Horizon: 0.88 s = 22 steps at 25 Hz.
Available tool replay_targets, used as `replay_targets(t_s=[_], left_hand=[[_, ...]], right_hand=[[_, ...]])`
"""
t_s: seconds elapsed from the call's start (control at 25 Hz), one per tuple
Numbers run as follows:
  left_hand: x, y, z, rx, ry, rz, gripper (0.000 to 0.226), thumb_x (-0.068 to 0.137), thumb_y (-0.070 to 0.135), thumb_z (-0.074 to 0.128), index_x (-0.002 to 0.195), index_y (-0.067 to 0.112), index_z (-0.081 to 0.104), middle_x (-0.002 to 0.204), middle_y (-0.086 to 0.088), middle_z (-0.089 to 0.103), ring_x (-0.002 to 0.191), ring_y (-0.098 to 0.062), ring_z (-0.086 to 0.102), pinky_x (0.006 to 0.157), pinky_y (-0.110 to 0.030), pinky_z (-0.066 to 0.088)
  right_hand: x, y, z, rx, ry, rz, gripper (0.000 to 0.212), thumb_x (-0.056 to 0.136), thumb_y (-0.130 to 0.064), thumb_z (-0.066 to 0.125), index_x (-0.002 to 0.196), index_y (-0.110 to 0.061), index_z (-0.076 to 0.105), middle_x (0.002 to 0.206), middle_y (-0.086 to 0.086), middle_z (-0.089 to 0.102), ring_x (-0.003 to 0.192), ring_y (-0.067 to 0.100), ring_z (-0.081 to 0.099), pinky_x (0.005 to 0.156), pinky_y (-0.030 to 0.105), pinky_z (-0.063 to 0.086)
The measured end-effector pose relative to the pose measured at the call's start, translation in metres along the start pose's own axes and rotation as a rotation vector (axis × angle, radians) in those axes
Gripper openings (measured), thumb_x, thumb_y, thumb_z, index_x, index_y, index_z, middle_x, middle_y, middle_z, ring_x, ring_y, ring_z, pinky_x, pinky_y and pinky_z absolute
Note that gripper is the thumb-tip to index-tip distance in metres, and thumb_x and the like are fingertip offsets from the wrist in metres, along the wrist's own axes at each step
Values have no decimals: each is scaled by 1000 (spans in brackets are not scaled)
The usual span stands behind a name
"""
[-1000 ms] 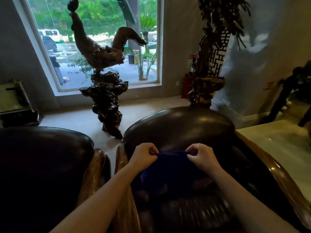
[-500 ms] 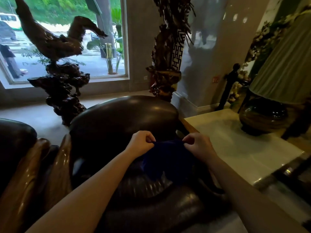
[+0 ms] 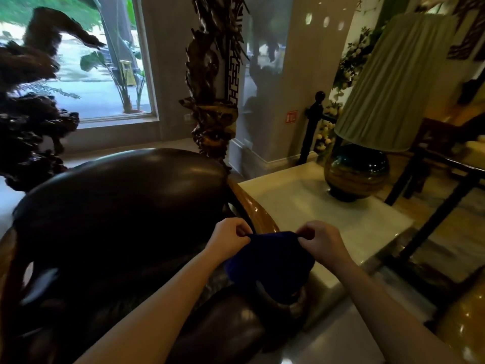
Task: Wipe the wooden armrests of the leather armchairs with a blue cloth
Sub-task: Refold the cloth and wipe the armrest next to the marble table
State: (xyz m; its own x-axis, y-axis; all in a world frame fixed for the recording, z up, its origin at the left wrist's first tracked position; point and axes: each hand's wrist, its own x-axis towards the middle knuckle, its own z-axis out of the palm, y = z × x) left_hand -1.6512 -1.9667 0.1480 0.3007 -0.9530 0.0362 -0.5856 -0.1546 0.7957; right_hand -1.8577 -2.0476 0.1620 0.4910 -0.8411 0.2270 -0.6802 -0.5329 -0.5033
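Note:
A dark blue cloth hangs between my two hands, stretched by its top edge. My left hand pinches the cloth's left corner and my right hand pinches the right corner. Both hands hover over the right side of a dark leather armchair. The chair's glossy wooden right armrest runs just behind the cloth, partly hidden by it. A strip of the wooden left armrest shows at the frame's left edge.
A pale stone side table stands right of the chair and bears a round-bodied lamp with a pleated green shade. Carved dark wood sculptures stand behind the chair at the left and centre. A dark railing is at the right.
The view has swung right, so the armchair has shifted left and the side table and lamp have come into sight. My hands, still holding the cloth, now hang over the right armrest.

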Motion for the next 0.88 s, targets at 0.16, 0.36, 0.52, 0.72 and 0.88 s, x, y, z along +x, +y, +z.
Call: replay_targets(t_s=[0.16,0.36,0.52,0.72,0.88], left_hand=[[59,14,55,-43,-39,-57,12,77,7,65,83,17,65,86,2,63,83,-11,60,68,-17,47],[120,33,93,-51,-40,-84,17,79,6,63,82,23,62,93,0,63,87,-10,61,74,-24,51],[148,39,122,-27,9,-138,15,79,5,62,86,18,62,95,-1,62,88,-10,60,76,-24,51],[149,18,178,-11,94,-288,18,80,4,61,83,22,61,87,7,60,82,-5,59,67,-16,47],[135,-21,238,3,103,-456,28,80,6,62,75,33,56,82,9,60,77,-3,58,63,-15,46]], right_hand=[[52,65,-15,-40,-50,31,10,76,-6,65,82,-13,69,74,-6,57,67,3,51,57,6,34],[112,127,-24,-19,-91,14,10,75,-8,65,82,-14,69,76,-3,60,73,12,55,67,20,41],[144,171,-15,26,-157,-25,11,73,-8,65,81,-14,69,74,-4,60,71,10,54,63,17,39],[157,228,27,112,-280,-67,10,75,-9,66,82,-17,67,74,-8,58,67,-1,51,58,7,35],[143,278,76,127,-399,-70,11,73,-10,66,82,-16,68,75,-8,58,67,4,52,58,5,33]])
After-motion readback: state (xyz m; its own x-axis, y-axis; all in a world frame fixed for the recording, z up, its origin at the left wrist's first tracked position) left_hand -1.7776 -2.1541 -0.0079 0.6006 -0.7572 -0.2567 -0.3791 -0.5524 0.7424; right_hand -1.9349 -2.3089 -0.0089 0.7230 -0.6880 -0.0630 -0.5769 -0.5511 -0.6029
